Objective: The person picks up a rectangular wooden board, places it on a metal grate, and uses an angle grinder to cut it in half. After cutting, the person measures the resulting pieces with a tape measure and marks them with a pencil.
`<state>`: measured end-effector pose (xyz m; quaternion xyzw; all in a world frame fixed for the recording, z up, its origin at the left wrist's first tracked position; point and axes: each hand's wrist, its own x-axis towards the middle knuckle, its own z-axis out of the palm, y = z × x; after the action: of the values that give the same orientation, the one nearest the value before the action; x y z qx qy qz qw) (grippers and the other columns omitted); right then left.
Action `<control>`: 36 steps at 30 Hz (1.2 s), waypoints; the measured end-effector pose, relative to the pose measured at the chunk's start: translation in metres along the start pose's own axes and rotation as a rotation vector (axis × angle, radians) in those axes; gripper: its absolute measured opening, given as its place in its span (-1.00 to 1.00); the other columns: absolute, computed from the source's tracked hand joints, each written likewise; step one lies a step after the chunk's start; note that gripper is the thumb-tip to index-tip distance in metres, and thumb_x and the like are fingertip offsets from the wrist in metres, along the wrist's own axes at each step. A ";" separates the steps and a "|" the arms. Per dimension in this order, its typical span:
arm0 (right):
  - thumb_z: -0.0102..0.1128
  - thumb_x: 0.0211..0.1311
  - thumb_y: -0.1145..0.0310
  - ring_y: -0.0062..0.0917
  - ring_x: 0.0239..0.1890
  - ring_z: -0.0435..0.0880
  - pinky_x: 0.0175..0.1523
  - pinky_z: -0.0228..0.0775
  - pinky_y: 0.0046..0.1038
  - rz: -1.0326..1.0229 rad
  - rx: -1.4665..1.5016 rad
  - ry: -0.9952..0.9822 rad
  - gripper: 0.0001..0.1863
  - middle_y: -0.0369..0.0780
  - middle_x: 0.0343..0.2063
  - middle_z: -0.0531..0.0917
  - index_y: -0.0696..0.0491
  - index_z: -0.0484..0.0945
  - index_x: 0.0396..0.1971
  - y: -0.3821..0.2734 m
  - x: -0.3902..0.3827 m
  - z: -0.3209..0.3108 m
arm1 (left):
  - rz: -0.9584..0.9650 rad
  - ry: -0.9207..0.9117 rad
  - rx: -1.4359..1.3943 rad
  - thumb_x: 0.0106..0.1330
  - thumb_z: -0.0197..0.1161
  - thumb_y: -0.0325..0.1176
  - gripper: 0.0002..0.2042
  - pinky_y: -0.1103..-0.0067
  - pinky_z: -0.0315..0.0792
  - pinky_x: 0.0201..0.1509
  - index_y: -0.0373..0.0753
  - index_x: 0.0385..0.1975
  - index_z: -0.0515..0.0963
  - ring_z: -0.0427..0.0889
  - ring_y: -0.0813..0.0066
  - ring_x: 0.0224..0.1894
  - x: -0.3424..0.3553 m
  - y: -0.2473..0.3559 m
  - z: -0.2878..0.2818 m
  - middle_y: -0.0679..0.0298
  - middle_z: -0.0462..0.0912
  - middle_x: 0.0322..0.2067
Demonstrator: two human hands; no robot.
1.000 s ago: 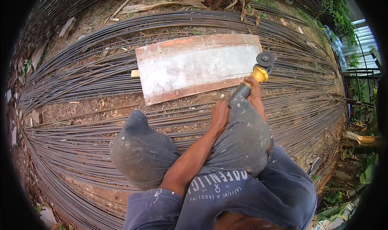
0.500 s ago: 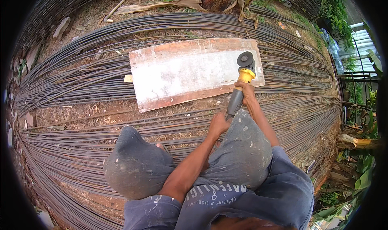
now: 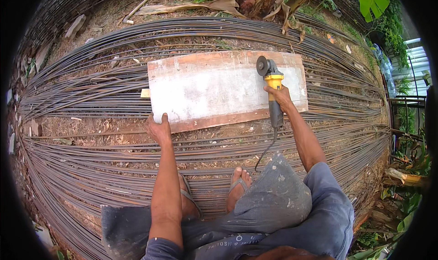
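An angle grinder [image 3: 275,84], yellow and dark grey with a black disc, is in my right hand [image 3: 280,98], which wraps round its body just below the yellow part. Its disc end points away from me over the right part of a board, and its cord hangs down toward my right knee. The board [image 3: 205,89] is whitish with reddish-brown long edges and lies across the steel rods. At the board's near left corner, my left hand [image 3: 159,130] grips the edge, thumb on top; the fingers under it are partly hidden.
Bundles of long rusty steel rods [image 3: 91,166] cover the ground on all sides and under my sandalled feet [image 3: 239,184]. A tree trunk [image 3: 258,0] and dry leaves stand beyond. Plants and a cut stem [image 3: 404,177] are at the right, and a bent pipe [image 3: 141,4] lies far left.
My left hand has left the grinder's rear end and moved left to the board's corner. The grinder's disc has turned to the left. My left knee has lowered.
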<state>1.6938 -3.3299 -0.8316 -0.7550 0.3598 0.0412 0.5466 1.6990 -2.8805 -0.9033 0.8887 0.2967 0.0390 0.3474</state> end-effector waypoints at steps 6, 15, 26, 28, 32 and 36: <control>0.52 -0.21 0.32 -0.48 -0.39 0.62 -0.31 0.46 -0.40 0.048 -0.161 0.007 -0.51 -0.18 -0.37 0.65 0.22 0.57 -0.23 0.009 0.024 -0.012 | 0.052 -0.152 -0.021 -0.03 0.53 -0.04 -0.08 0.18 0.28 0.34 -0.29 0.34 0.26 0.40 -0.13 0.24 0.009 -0.038 0.025 -0.20 0.44 0.17; 0.50 -0.22 0.33 -0.49 -0.38 0.63 -0.29 0.47 -0.41 -0.010 -0.211 0.001 -0.52 -0.19 -0.36 0.66 0.21 0.58 -0.23 0.003 0.036 0.000 | -0.014 -0.254 -0.058 -0.08 0.58 -0.07 0.07 0.14 0.32 0.33 -0.06 0.48 0.08 0.38 -0.22 0.27 0.019 -0.047 0.026 -0.24 0.34 0.25; 0.49 -0.20 0.33 -0.46 -0.37 0.64 -0.26 0.47 -0.39 -0.046 -0.244 0.025 -0.52 -0.17 -0.36 0.67 0.22 0.59 -0.21 0.003 0.038 -0.003 | -0.046 -0.262 -0.004 -0.05 0.58 -0.06 0.06 0.13 0.32 0.35 0.02 0.48 0.06 0.38 -0.19 0.29 0.014 -0.040 0.027 -0.23 0.31 0.28; 0.49 -0.20 0.33 -0.46 -0.37 0.64 -0.26 0.47 -0.39 -0.038 -0.250 0.029 -0.52 -0.17 -0.36 0.67 0.23 0.59 -0.22 0.002 0.038 -0.004 | -0.048 -0.260 0.017 -0.05 0.58 -0.06 0.06 0.14 0.32 0.35 0.02 0.48 0.06 0.38 -0.18 0.29 0.012 -0.034 0.023 -0.23 0.32 0.28; 0.50 -0.20 0.33 -0.46 -0.37 0.64 -0.27 0.47 -0.38 -0.010 -0.265 0.029 -0.52 -0.17 -0.35 0.68 0.23 0.59 -0.22 -0.002 0.034 -0.001 | -0.044 -0.260 0.044 -0.05 0.58 -0.05 0.06 0.14 0.32 0.34 0.02 0.48 0.06 0.39 -0.19 0.27 0.012 -0.034 0.024 -0.22 0.33 0.27; 0.50 -0.21 0.33 -0.46 -0.36 0.65 -0.28 0.47 -0.39 -0.009 -0.287 0.055 -0.51 -0.16 -0.36 0.68 0.23 0.59 -0.22 -0.001 0.035 -0.001 | -0.034 -0.263 -0.002 -0.04 0.57 -0.05 0.05 0.13 0.33 0.33 0.03 0.48 0.06 0.41 -0.20 0.25 0.017 -0.046 0.032 -0.22 0.34 0.27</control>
<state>1.7199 -3.3481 -0.8465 -0.8280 0.3616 0.0690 0.4229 1.6989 -2.8632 -0.9599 0.8807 0.2635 -0.0833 0.3848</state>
